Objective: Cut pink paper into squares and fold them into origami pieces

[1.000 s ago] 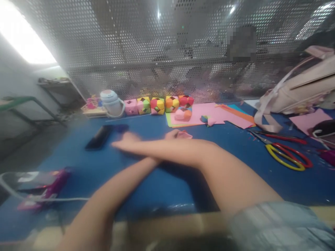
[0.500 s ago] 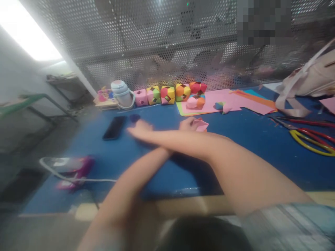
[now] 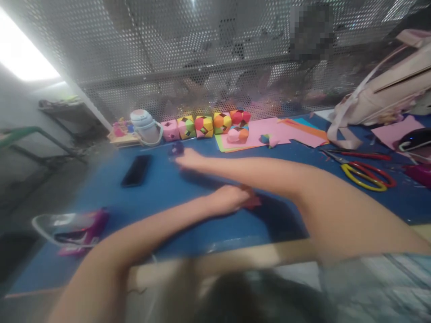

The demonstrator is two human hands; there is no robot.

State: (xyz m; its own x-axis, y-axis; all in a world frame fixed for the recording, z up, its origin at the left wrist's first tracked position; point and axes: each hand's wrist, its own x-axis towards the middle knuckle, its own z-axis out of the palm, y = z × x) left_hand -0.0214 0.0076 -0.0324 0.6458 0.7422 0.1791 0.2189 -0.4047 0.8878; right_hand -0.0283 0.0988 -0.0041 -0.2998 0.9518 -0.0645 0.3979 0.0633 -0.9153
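Observation:
My left hand (image 3: 229,199) is closed around a folded piece of reddish paper (image 3: 252,200), low over the blue tabletop (image 3: 215,229) near its front edge. Farther back, my right arm reaches across to the left above it. The fingers of my right hand (image 3: 190,160) are closed at a small dark purple object (image 3: 177,149), which is blurred, so its exact kind is unclear. A black phone (image 3: 136,170) lies left of that hand. Behind it stands a row of folded paper balls (image 3: 204,127) in pink, yellow, green, red and orange.
A white lidded bottle (image 3: 146,128) stands at the back left. Pink paper sheets (image 3: 262,130) lie behind my right forearm. Scissors with yellow and red handles (image 3: 365,176), a pale bag (image 3: 380,98) and a pink device (image 3: 84,233) are also around. A perforated metal screen (image 3: 188,54) rises behind.
My left hand has come nearer to me with the folded paper, so my forearms no longer cross in view. My right hand and the purple object have shifted slightly back and right.

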